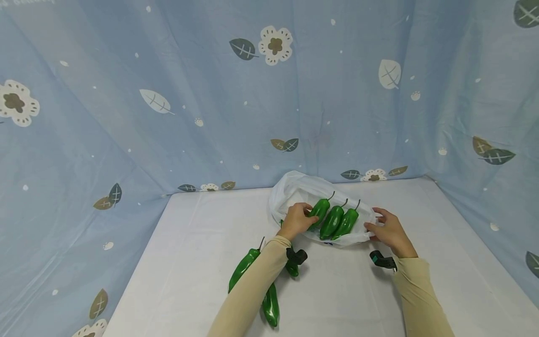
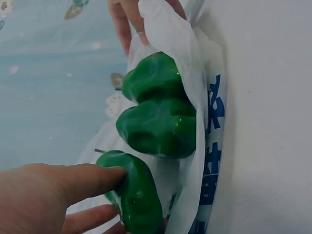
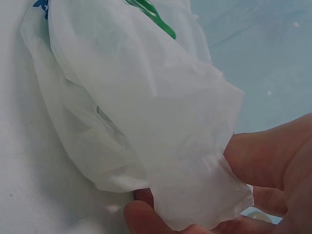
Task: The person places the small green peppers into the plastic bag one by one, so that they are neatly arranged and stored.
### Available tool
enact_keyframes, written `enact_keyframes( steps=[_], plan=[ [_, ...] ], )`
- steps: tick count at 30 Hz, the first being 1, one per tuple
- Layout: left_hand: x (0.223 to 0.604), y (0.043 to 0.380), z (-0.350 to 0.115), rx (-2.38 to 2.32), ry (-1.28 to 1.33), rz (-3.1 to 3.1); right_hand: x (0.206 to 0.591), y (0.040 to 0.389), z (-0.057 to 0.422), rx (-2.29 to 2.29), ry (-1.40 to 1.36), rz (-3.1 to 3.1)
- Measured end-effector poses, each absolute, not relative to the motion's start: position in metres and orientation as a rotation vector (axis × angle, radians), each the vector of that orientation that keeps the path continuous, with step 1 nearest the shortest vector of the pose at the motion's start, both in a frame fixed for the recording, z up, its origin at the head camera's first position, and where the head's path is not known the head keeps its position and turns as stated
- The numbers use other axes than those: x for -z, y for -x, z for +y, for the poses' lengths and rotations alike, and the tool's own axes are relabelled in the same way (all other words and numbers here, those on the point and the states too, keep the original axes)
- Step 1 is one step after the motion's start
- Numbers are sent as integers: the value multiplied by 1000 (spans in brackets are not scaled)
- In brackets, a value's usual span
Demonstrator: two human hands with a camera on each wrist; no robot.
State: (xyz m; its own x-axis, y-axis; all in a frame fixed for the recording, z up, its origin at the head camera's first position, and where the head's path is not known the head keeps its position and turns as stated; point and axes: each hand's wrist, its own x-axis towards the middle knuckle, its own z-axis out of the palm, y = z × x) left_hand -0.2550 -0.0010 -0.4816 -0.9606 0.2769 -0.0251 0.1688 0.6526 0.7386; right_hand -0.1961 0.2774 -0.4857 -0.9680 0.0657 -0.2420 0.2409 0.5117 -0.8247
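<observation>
On my feed I list: left hand [image 1: 296, 219] pinching one green pepper [image 1: 321, 208], right hand [image 1: 391, 231] pinching the white bag [image 1: 290, 185], two peppers [image 1: 332, 222] inside.

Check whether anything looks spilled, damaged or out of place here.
Nothing stands out as spilled or damaged. The left hand holds a green chili pepper in the crumpled white plastic bag, whose edge the right hand grips. Loose peppers lie at differing angles outside it, partly behind the left sleeve, which seems ordinary.
</observation>
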Motion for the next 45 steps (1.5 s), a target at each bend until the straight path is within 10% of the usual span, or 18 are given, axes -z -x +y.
enact_keyframes(
  steps=[45],
  plan=[
    [484, 244, 5, -1117, -424, 2767, 482, 193, 277, 1442, -222, 2593]
  ],
)
